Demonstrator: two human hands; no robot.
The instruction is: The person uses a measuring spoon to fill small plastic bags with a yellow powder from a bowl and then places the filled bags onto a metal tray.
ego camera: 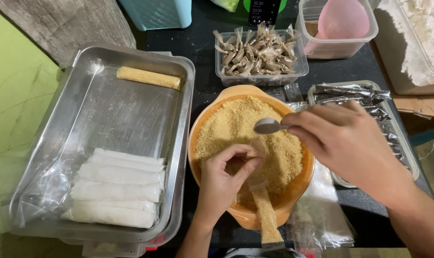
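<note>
Head view. The left hand [224, 179] pinches the open mouth of a narrow clear plastic tube bag [266, 215], thumb and forefinger forming a ring around the rim; the grip is pressed together on the film. The bag hangs over the near rim of the orange bowl [202, 129], its lower part lying outside the bowl toward the person, already packed with tan crumb. The right hand [348, 143] holds a metal spoon [269, 125], fingers closed on its handle, the spoon's bowl just above the crumb [236, 122] and just beside the bag's mouth.

Handling, as judged: the bag is light, thin and limp; the film likely slips and collapses unless held at the rim. The filled length looks firm enough to support, yet it would bend if lifted from one end. The best hold appears to be at the mouth, with a second support under the filled part.

Appearance: long, slender, transparent, filled sandy brown below, empty and creased near the top.

Surroundings: a steel tray [178, 143] to the left carries white rolls [116, 188] and one crumb-filled tube [149, 77]; a clear tub of small twisted packets [260, 52] stands behind the bowl on the dark table [202, 43]
</note>
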